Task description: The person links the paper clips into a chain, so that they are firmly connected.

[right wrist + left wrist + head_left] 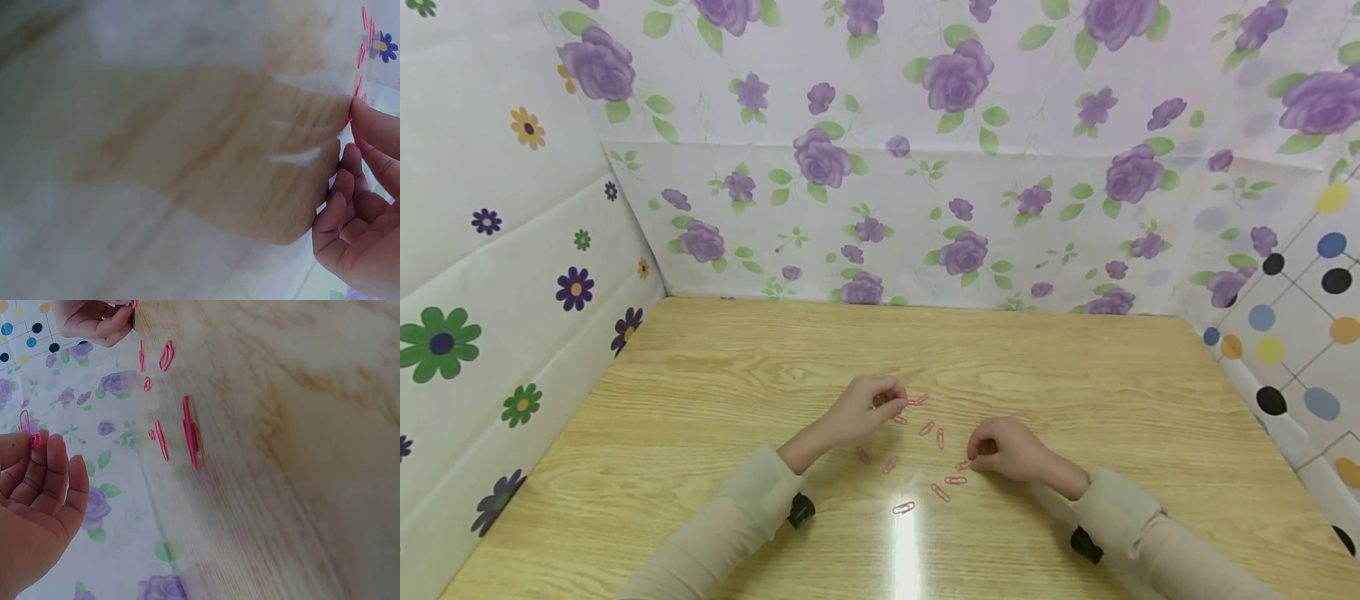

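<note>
Pink paperclips (904, 507), ten-plus; two hands (868, 408) (1011, 450)

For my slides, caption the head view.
Left hand and right hand pinch pink paper clips; more clips lie scattered across the wooden table.

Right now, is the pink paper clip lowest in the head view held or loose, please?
Loose: the paper clip lies on the table, apart from the left hand and right hand.

Wood-grain table (760, 358), purple-rose cloth (880, 175) behind, daisy-print cloth (512, 267) at left, dotted cloth (1296, 358) at right
</note>
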`<state>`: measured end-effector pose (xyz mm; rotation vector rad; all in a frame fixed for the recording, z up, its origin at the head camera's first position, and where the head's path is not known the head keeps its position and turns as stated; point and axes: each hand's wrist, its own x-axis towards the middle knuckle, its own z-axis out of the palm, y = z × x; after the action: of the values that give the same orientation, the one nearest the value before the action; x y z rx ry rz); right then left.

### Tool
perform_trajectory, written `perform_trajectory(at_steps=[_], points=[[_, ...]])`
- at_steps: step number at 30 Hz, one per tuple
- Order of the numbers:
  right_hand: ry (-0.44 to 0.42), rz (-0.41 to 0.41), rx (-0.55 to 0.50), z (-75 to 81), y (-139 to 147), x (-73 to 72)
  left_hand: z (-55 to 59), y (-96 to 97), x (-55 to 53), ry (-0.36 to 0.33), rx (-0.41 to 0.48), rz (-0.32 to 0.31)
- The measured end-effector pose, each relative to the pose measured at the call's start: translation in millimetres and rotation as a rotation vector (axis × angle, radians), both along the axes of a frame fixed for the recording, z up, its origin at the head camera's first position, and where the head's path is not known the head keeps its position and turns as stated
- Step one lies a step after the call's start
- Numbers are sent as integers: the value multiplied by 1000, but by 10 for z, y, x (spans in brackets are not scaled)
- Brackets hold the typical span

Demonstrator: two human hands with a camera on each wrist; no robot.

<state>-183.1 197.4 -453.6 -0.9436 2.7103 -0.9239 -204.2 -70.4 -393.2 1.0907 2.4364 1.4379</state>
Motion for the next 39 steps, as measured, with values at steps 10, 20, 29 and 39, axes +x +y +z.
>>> perform_trajectory(at_steps=[10, 20, 29, 39], points=[[-38, 38, 29, 23, -29, -7, -224, 22, -125, -10, 0, -7], [-87, 63, 12, 80, 29, -30, -240, 32, -130, -11, -7, 0], [-39, 34, -53, 164, 12, -59, -230, 52, -137, -34, 24, -30], [119, 40, -62, 221, -28, -60, -218, 89, -141, -33, 18, -37]])
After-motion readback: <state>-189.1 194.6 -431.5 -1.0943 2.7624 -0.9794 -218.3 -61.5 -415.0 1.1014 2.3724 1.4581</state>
